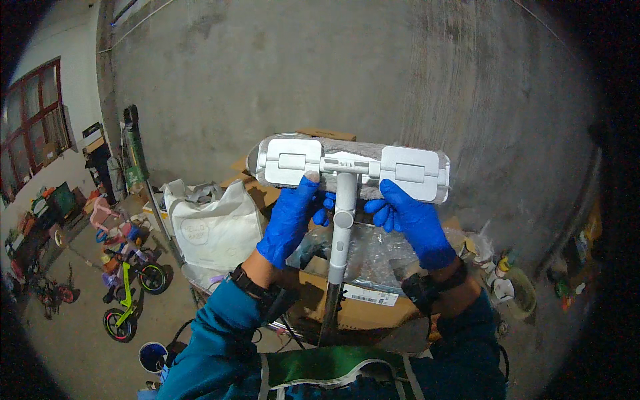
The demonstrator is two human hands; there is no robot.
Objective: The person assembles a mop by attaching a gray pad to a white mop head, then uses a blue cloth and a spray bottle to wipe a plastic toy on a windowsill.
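Observation:
A flat mop is raised in front of me, its head (349, 167) level and its white pole (339, 253) running down toward my body. Two white hinged plates sit on the head, with grey fluffy pad showing around them. My left hand (293, 213), in a blue glove with the thumb tip bare, grips the head's lower edge by the left plate. On the other side of the pole, my right hand (417, 217), also blue-gloved, pinches the lower edge under the right plate. Fingers of both hands curl behind the head, partly hidden.
Below the mop lies an open cardboard box (373, 313) with clear bubble wrap (380, 250). A white bag (217, 227) stands left of it. Further left are a green balance bike (127, 293), a bucket (153, 357) and an upright pole-like tool (137, 147). A grey wall (300, 73) rises behind.

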